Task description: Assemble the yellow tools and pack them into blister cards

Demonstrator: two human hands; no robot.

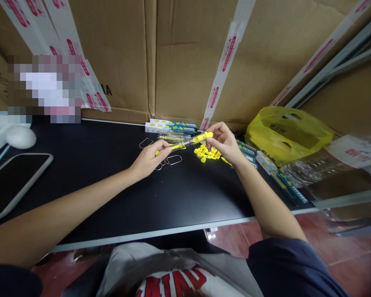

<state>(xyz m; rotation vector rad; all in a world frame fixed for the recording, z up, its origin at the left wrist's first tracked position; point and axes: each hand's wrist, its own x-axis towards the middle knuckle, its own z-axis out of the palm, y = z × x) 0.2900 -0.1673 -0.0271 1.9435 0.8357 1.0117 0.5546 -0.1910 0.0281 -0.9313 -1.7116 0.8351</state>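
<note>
A slim spring scale (188,142), a clear tube with yellow ends, is held up over the black table, its right end a little higher. My left hand (151,159) is closed around its left end. At the other end, my right hand (224,142) pinches the thick yellow end piece. Several small yellow plastic parts (208,153) lie in a pile beneath my right hand. Bent wire hooks (174,160) lie close by my left hand. Behind the held scale, more clear tubes with yellow parts (174,138) rest on the table, partly hidden.
White and green boxes (170,127) lie at the back; further boxes (281,177) lie on the right. Also on the right are a yellow plastic bag (287,132) and a clear bottle (315,165). A phone (15,181) lies left. Large cardboard (185,62) stands behind the table.
</note>
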